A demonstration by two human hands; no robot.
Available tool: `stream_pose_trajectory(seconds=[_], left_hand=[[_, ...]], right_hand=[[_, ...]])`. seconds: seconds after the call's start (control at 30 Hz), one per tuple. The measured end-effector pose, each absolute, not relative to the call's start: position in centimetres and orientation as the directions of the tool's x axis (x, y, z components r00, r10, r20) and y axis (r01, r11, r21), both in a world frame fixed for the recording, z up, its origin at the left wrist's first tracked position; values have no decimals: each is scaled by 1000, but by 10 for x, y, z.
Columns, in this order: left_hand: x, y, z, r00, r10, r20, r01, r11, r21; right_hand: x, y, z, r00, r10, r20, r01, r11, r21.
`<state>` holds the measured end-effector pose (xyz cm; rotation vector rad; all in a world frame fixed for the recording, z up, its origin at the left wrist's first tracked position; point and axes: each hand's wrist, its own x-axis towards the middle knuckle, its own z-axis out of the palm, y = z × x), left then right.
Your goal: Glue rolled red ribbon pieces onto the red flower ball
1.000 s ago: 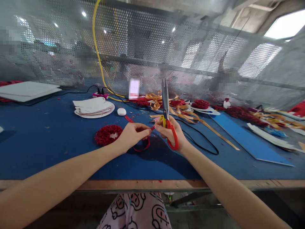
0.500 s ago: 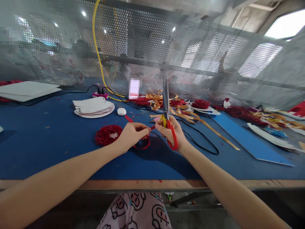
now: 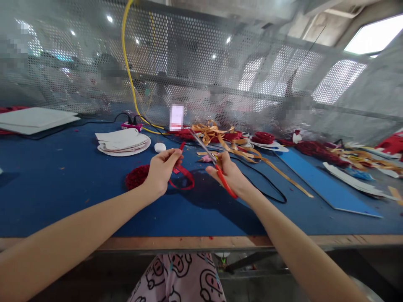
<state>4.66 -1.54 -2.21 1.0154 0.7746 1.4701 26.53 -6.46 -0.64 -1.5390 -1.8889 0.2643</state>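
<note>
My left hand (image 3: pixel 164 167) pinches a red ribbon (image 3: pixel 190 181) close to its end, which sticks up above the fingers. The rest of that ribbon curls in a loop below, over the blue tabletop. In my right hand (image 3: pixel 231 174) is a pair of scissors (image 3: pixel 224 181) with orange-red handles, its blades pointing up and left toward the ribbon end but apart from it. Behind my left wrist lies a round dark red fluffy rosette (image 3: pixel 135 178), partly covered by the hand. A white rounded object (image 3: pixel 160 147) sits just beyond my left fingers.
White cut sheets (image 3: pixel 124 142) are stacked at back left, near a pink power strip (image 3: pixel 131 126). Orange ribbons (image 3: pixel 214 134) tangle at the back. A black cable (image 3: pixel 267 191) loops right of my hand, beside a blue board (image 3: pixel 317 180). A perforated metal screen (image 3: pixel 195 63) stands behind.
My hands have moved apart; the right no longer holds the ribbon. The scissors have swung from upright to tilted left. My left hand has risen slightly with the ribbon end.
</note>
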Motion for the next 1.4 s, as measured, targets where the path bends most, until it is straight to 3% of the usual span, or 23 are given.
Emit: stream_pose_trajectory(seconds=[0.27, 0.67, 1.23, 1.4], left_hand=[[44, -16, -22, -31, 960, 279, -319, -274, 907], [43, -23, -22, 107, 940, 323, -109, -312, 944], [44, -19, -27, 84, 952, 293, -81, -287, 955], [45, -20, -27, 97, 956, 277, -117, -266, 957]], right_hand=[[261, -62, -12, -187, 917, 352, 857, 327, -397], [260, -61, -17, -213, 919, 331, 842, 345, -416], [260, -59, -18, -212, 950, 228, 882, 287, -374], [260, -56, -21, -188, 933, 307, 809, 324, -491]])
